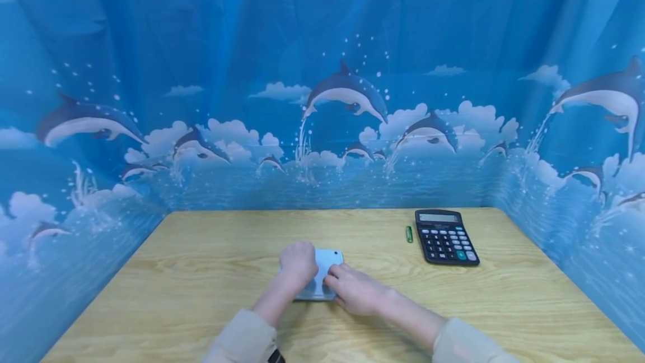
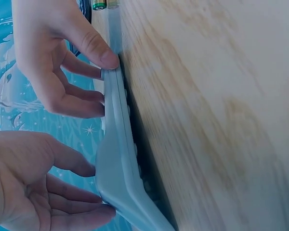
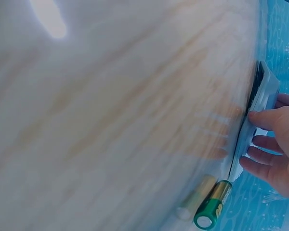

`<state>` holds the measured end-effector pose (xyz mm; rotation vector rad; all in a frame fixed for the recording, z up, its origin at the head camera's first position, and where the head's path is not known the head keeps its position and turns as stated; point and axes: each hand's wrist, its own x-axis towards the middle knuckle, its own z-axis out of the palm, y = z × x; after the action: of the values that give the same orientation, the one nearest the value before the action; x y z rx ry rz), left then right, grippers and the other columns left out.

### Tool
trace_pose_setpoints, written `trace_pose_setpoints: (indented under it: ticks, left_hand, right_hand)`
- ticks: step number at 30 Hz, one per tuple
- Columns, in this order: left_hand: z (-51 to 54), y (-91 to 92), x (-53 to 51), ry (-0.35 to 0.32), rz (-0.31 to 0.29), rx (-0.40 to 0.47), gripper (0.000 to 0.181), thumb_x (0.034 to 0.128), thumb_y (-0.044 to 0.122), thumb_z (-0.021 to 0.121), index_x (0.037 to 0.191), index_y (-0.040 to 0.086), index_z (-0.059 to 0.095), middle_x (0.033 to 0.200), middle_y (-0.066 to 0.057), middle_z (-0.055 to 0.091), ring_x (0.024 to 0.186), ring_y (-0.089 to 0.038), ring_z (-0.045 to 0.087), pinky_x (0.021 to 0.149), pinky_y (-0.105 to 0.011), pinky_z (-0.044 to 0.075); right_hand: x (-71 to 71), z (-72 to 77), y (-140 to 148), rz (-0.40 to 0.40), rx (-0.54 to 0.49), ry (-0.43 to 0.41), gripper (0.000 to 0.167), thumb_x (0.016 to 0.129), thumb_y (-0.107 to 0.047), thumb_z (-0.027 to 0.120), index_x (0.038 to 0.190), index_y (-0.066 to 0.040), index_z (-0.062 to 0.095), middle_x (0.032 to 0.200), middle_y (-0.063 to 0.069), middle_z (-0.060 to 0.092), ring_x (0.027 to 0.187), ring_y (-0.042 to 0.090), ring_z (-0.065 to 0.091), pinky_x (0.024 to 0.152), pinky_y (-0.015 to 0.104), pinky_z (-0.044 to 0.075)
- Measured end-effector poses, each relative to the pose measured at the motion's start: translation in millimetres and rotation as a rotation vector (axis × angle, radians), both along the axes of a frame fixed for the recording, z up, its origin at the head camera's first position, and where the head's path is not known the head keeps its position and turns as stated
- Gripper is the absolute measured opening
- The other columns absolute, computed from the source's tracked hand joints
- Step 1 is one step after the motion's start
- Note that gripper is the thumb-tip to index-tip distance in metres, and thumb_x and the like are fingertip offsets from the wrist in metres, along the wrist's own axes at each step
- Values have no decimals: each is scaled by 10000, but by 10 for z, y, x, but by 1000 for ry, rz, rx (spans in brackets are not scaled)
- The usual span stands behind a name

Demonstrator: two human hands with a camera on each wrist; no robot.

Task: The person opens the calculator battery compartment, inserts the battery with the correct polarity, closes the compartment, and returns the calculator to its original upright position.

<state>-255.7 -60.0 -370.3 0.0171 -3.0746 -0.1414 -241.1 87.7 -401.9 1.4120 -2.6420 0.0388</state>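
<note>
A pale blue calculator [image 1: 326,259] is key side down on the table, its keys visible along the underside in the left wrist view. My left hand [image 1: 299,262] is over its left part. In the left wrist view the thumb and fingertips of that hand bear on the raised back, fingers bent; what lies between them is hidden. On the right side my right hand [image 1: 355,290] grips the calculator, thumb at the side edge and fingers over the back, as the right wrist view [image 3: 284,144] confirms for that hand.
Beyond my hands to the right lies a green battery [image 1: 409,234]. Beside it is a black calculator [image 1: 447,238], keys up. The wooden table [image 1: 211,273] is bordered by a blue dolphin curtain [image 1: 242,99] at the back and sides.
</note>
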Motion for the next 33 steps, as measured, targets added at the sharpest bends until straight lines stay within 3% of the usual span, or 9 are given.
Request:
trace_pose_setpoints:
  ticks: [15, 22, 33]
  left_hand:
    - [-31, 104, -14, 42, -19, -133, 125, 782, 135, 662, 690, 76, 602, 615, -36, 524, 534, -139, 505, 456, -252, 444]
    - [-52, 123, -39, 46, 25, -164, 151, 788, 154, 661, 679, 80, 587, 594, -22, 491, 507, -114, 483, 431, -225, 418]
    - [-104, 134, -78, 60, 36, -190, 143, 808, 155, 647, 702, 69, 607, 614, -44, 530, 509, -136, 524, 417, -257, 450]
  right_hand:
    - [4, -20, -2, 0, 25, 12, 340, 824, -147, 664, 1146, -72, 581, 1050, 14, 536, 961, 128, 510, 819, 220, 450]
    - [20, 2, -5, -3, 35, 7, 351, 817, -144, 671, 1148, -72, 581, 1042, 12, 537, 955, 123, 510, 812, 215, 450]
    - [19, 24, -19, -17, 46, -14, 355, 820, -146, 672, 1156, -80, 576, 1038, 2, 529, 944, 111, 503, 805, 213, 451]
